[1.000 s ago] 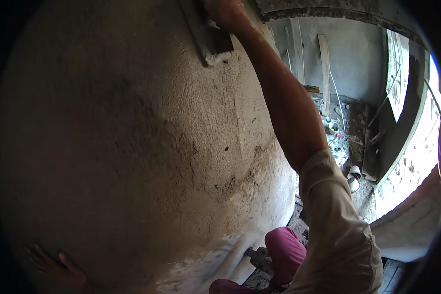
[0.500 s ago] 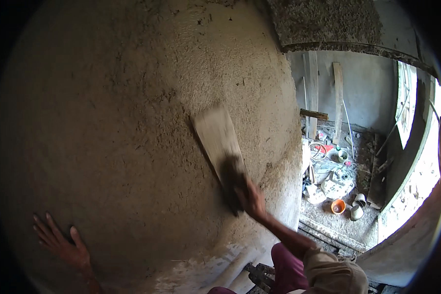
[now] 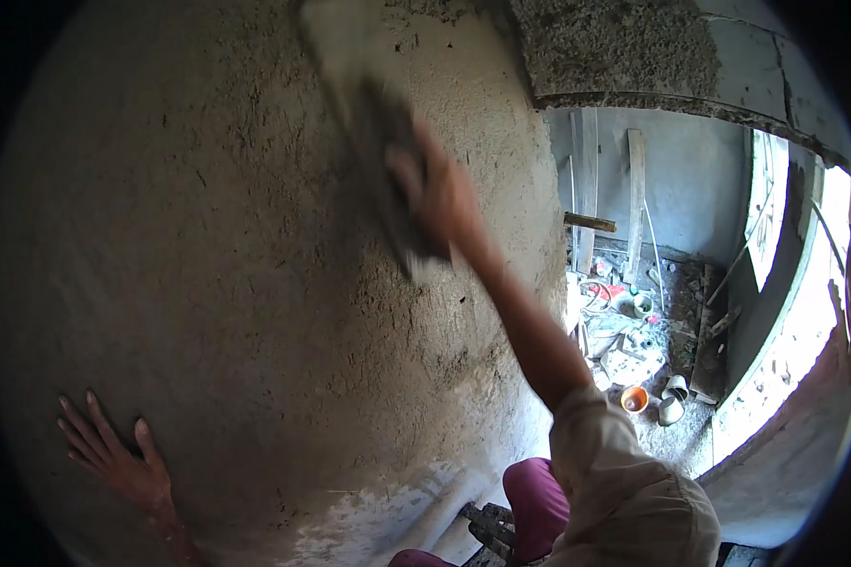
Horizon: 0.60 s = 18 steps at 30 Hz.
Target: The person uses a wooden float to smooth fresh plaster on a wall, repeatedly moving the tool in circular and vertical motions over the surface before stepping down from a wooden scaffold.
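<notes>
Rough, damp-looking brown plaster covers the wall [image 3: 208, 283] in front of me. High on it, blurred by motion, my right hand [image 3: 440, 194] is closed around the handle of a long flat plastering float [image 3: 345, 71]. The float's pale blade slants up and to the left against the wall, its upper end close to the picture's top edge. Low on the left, my left hand [image 3: 118, 463] lies flat on the plaster with its fingers spread and holds nothing.
Right of the wall's edge, an opening shows a room with leaning planks [image 3: 635, 203], an orange bucket [image 3: 634, 400], a whitish bucket [image 3: 670, 410] and scattered debris. A rough beam [image 3: 624, 57] crosses above the opening. Dark timbers [image 3: 490, 531] lie near my knees.
My right hand has swept the float upward and slightly left along the wall, its arm now stretched out. The left hand stays in nearly the same place. My view has shifted slightly.
</notes>
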Tool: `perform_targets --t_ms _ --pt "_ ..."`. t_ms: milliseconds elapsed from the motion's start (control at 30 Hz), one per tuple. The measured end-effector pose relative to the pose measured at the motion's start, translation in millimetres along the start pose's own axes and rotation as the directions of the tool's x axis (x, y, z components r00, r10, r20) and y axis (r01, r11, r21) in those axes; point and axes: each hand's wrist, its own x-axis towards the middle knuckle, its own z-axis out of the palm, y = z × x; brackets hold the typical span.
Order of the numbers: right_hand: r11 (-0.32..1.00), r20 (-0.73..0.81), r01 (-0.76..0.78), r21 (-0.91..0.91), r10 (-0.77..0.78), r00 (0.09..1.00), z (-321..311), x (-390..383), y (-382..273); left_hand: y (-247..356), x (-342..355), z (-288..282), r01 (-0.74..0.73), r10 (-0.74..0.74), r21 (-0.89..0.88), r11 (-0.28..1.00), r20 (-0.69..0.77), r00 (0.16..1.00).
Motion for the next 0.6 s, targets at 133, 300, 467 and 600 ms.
perform_targets --t_ms 133,300,467,600 --pt "0.987 0.276 -0.085 -0.139 0.121 0.953 27 -201 17 4 -2 2 0.023 -0.024 0.013 1.000 0.013 1.000" --pt "0.985 0.269 -0.101 -0.136 0.135 0.954 15 -196 24 4 -4 5 0.017 -0.017 -0.005 1.000 0.008 1.000" --pt "0.971 0.026 -0.220 -0.090 0.223 0.974 -12 11 36 -4 -7 5 -0.014 0.014 -0.003 1.000 0.010 1.000" --pt "0.945 -0.251 -0.209 -0.250 0.146 0.957 -44 91 125 -1 -3 2 -0.022 0.022 0.014 1.000 -0.010 1.000"
